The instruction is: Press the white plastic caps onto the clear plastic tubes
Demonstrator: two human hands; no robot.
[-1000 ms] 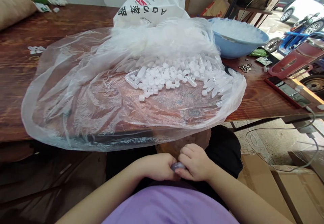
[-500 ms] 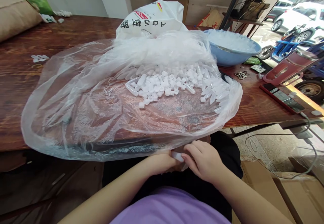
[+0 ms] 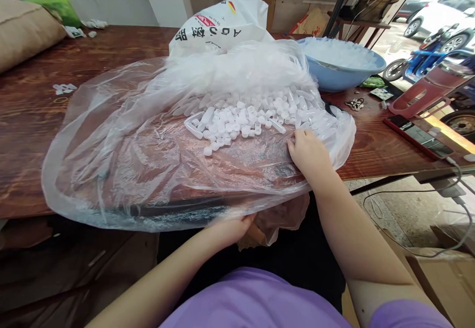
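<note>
A big clear plastic bag lies spread along the table's front edge. On it is a heap of small white caps. Clear pointed tubes lie among them and to the right. My right hand is at the heap's right front, fingers curled down by the caps and tubes; what they pinch is hidden. Below the table edge my left hand is closed, its fingers partly covered by the plastic. What it holds cannot be made out. A brownish see-through bag hangs over my lap beside it.
A blue basin heaped with whitish pieces stands at the back right. Behind the plastic is a white printed sack. A phone, a pink bottle and keys lie right. Cartons stand on the floor.
My right hand has left the white piece beside my left hand and moved up and forward to the heap. My left hand has stayed low, near the brownish bag. The view has shifted slightly.
</note>
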